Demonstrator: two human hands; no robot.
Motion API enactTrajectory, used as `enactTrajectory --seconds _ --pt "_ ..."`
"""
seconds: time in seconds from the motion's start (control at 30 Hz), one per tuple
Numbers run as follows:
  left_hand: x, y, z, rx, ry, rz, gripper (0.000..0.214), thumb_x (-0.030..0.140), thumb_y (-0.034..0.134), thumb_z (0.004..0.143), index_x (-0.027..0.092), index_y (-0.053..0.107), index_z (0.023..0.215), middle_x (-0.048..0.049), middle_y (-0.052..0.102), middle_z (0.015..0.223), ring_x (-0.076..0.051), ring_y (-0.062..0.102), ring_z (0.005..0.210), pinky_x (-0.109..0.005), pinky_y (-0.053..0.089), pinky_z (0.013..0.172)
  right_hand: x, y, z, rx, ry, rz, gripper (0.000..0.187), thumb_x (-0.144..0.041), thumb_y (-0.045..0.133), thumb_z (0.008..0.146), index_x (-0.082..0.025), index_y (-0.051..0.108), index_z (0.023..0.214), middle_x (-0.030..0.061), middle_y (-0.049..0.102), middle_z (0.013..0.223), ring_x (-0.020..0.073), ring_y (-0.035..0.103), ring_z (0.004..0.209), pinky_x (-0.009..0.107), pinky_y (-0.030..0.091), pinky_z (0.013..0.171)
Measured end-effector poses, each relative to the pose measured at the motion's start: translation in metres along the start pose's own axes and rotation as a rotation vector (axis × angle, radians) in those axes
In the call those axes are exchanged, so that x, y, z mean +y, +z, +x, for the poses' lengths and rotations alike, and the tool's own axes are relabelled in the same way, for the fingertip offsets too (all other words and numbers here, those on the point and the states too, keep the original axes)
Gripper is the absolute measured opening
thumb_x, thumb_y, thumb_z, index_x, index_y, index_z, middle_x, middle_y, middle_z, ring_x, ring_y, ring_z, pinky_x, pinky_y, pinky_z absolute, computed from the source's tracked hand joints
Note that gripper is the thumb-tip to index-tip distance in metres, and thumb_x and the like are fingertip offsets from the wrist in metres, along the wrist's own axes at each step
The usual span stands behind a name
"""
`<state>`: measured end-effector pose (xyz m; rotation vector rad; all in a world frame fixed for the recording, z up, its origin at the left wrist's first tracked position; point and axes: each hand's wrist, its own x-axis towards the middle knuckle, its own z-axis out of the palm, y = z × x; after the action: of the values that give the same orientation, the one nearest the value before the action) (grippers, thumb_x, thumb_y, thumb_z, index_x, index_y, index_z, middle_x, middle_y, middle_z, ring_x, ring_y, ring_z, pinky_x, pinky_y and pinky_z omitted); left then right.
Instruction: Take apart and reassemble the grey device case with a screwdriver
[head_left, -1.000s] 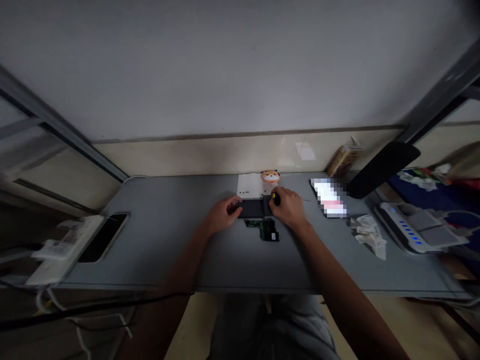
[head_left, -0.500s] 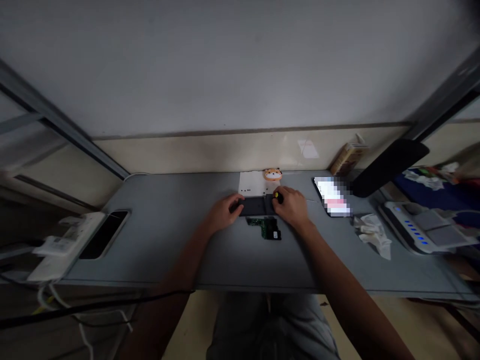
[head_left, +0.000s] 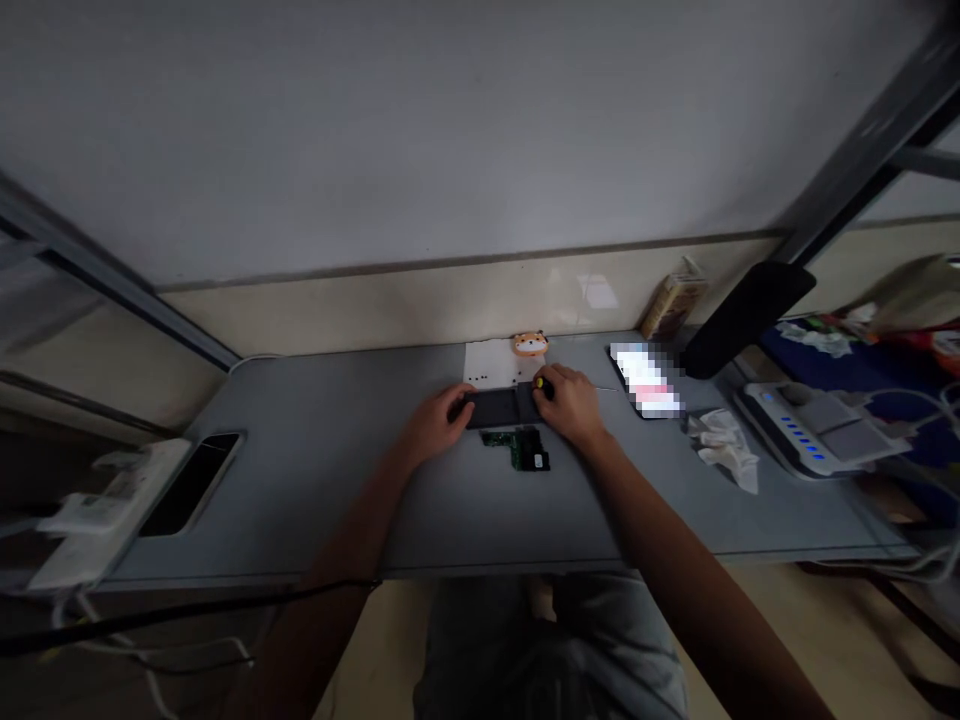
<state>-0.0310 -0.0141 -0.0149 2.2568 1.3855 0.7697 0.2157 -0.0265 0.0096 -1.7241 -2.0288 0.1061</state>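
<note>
A flat dark rectangular case lies on the desk between my two hands. My left hand grips its left end, fingers on the far edge and thumb at the near side. At the right end is my right hand, closed around a screwdriver with a dark handle and yellow end cap; its thin shaft points right, out past the fingers. Just in front of the case rests a green circuit board with a black part. Behind it lies a white sheet with several small dark screws on it.
An orange animal-faced object sits on the sheet. To the right are a lit phone, a crumpled tissue, a carton, a black cylinder and a white device with blue lights. Another phone and a power strip lie left.
The camera view has turned slightly, so the desk items appear shifted left. Both hands keep the same hold on the case and screwdriver.
</note>
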Motion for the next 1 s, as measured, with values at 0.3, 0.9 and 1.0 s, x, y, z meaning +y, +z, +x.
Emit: enactTrajectory --seconds 0.3,0.9,1.0 --pt "-0.0043 0.0017 0.003 -0.003 -0.062 -0.04 0.035 0.034 0.046 0.101 0.022 0.061 0.13 0.0004 0.065 0.077 -0.015 0.062 0.067 -0.025 0.05 0.07 0.0002 0.001 0.002 -0.002 0.014 -0.02 0.018 -0.014 0.054 0.085 -0.021 0.07 0.092 0.009 0.074 0.094 0.024 0.064 0.089 0.032 0.04 0.077" --pt "-0.0022 0.0034 0.003 -0.004 -0.02 0.028 0.034 0.029 0.043 0.103 0.022 0.063 0.13 -0.0084 0.075 0.117 -0.023 0.072 0.103 -0.035 0.055 0.094 0.0047 -0.0017 -0.0027 -0.015 -0.013 0.007 0.015 -0.015 0.054 0.086 -0.021 0.068 0.091 0.0091 0.073 0.094 0.024 0.064 0.091 0.032 0.039 0.078" --pt "-0.0027 0.0032 0.0033 -0.005 -0.013 0.025 0.034 0.029 0.042 0.103 0.022 0.064 0.128 -0.0086 0.074 0.12 -0.023 0.071 0.108 -0.036 0.055 0.096 0.0046 -0.0026 -0.0028 -0.028 0.006 0.003 0.016 -0.015 0.054 0.086 -0.021 0.068 0.091 0.0092 0.073 0.095 0.0238 0.064 0.091 0.032 0.04 0.079"
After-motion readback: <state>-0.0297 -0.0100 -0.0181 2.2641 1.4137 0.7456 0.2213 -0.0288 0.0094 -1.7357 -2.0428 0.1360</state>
